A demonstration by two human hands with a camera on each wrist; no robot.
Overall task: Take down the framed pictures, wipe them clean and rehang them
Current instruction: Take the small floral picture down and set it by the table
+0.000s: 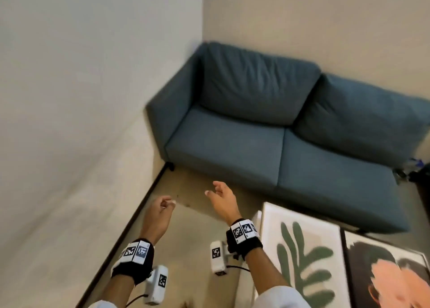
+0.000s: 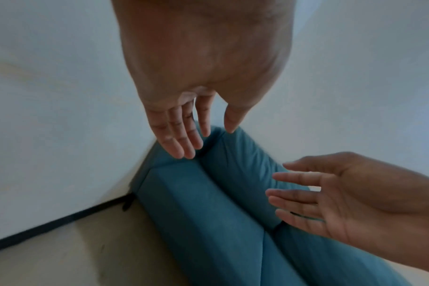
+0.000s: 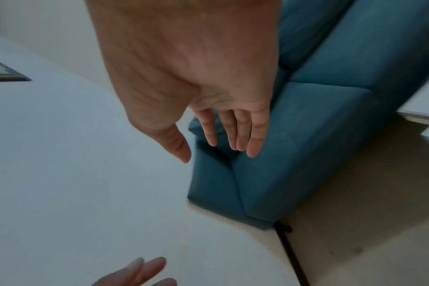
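Framed pictures down low at the right: leaf print (image 1: 300, 258) in a white frame, portrait (image 1: 386, 275) in a black frame just beside it, both lying flat in front of the sofa. Left hand (image 1: 160, 208) and right hand (image 1: 222, 198) raised over bare floor (image 1: 186, 256), well apart, fingers loose and spread, holding nothing. Beyond them, teal sofa (image 1: 279, 133) tucked into the corner against pale walls (image 1: 81, 86).
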